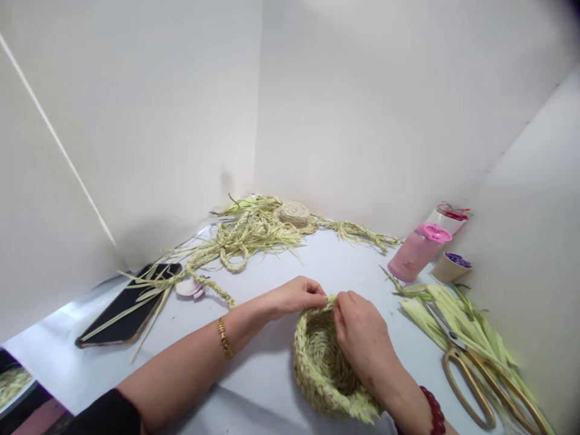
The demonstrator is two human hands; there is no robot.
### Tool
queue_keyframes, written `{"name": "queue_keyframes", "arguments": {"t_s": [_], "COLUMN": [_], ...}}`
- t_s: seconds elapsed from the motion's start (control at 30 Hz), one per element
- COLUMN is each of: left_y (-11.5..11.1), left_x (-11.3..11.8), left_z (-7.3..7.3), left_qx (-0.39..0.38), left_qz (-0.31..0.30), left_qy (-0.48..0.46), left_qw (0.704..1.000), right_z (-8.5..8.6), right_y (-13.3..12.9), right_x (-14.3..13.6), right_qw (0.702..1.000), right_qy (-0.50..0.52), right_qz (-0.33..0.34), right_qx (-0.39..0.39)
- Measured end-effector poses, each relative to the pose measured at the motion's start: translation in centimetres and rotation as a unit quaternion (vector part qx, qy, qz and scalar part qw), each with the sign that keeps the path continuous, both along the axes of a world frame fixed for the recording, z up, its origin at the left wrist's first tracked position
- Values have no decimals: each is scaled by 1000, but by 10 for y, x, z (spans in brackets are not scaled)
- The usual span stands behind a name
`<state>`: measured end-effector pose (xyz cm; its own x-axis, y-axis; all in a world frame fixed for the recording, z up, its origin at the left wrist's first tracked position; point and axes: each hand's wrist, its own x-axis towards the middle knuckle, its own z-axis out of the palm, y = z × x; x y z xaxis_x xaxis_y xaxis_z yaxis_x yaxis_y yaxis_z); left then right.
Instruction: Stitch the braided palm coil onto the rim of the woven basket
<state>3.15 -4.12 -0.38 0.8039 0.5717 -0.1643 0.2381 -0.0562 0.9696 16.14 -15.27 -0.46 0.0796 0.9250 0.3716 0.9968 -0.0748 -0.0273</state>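
A round basket (312, 374) of coiled, braided pale-green husk lies tipped on the table, its opening turned up toward me. At its far rim my left hand (301, 297) is closed, thumb and fingers pinching the braided edge. Close beside it, my right hand (362, 326) grips the same rim from the right, fingers bent over the edge and partly inside the opening. The two hands are only a short gap apart. A ragged husk end sticks out at the basket's near right edge. My right palm and forearm hide part of the basket's right side.
Loose husk strips and braids (247, 235) lie at the back beside a small woven hat-like piece (294, 214). A dark phone or tablet (127, 311) is at left. At right are a pink bottle (413, 257), a paper cup (446, 270), gold-handled scissors (469, 362) and husks (480, 320).
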Motion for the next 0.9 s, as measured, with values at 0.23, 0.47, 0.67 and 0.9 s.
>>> {"name": "queue_keyframes", "arguments": {"t_s": [0.23, 0.47, 0.67, 0.9], "left_y": [1, 1, 0, 2], "left_x": [0, 1, 0, 2], "left_z": [-1, -3, -4, -9], "left_qx": [9, 10, 5, 30], "left_qz": [-4, -5, -15, -7], "left_qy": [5, 8, -5, -21], "left_qw": [1000, 1000, 1000, 999], "right_z": [4, 0, 1, 26], "right_y": [-8, -6, 0, 15], "right_x": [5, 5, 2, 17], "right_qw": [998, 998, 998, 998], "right_qy": [-43, 9, -7, 53], "right_qz": [-8, 9, -7, 19], "right_qx": [-38, -54, -62, -12]}}
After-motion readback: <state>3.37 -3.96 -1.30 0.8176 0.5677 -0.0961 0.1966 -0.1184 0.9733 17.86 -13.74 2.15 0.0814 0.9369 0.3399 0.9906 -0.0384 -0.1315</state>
